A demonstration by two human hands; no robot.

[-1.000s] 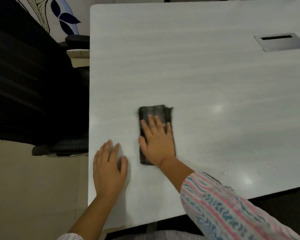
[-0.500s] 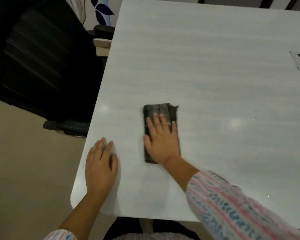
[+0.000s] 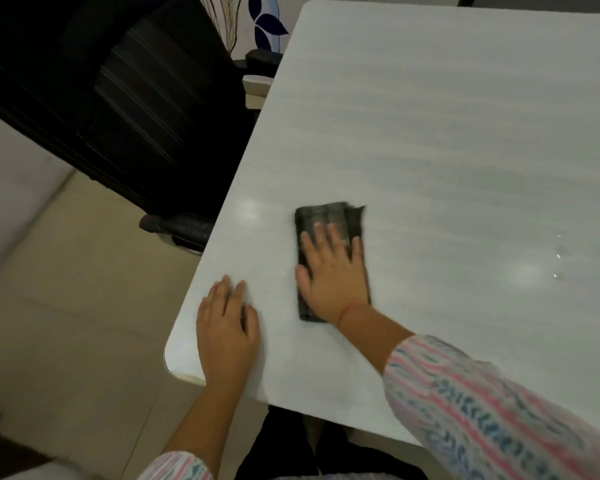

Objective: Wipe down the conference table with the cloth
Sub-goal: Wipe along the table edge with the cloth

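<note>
A dark folded cloth [image 3: 329, 216] lies flat on the pale grey conference table [image 3: 447, 140], near its front left corner. My right hand [image 3: 333, 275] presses on the cloth with straight fingers and covers its near half. Flat on the bare tabletop to the left of the cloth rests my left hand [image 3: 227, 327], close to the rounded corner and apart from the cloth.
A black office chair [image 3: 125, 109] stands against the table's left edge, its armrest [image 3: 177, 225] just beside the edge. Beige floor tiles [image 3: 77, 306] lie at the left. A few water drops [image 3: 556, 265] glint on the table at the right.
The view has swung to the left, so the table's front left corner and more floor show. Both hands keep their poses, the right one still flat on the cloth.
</note>
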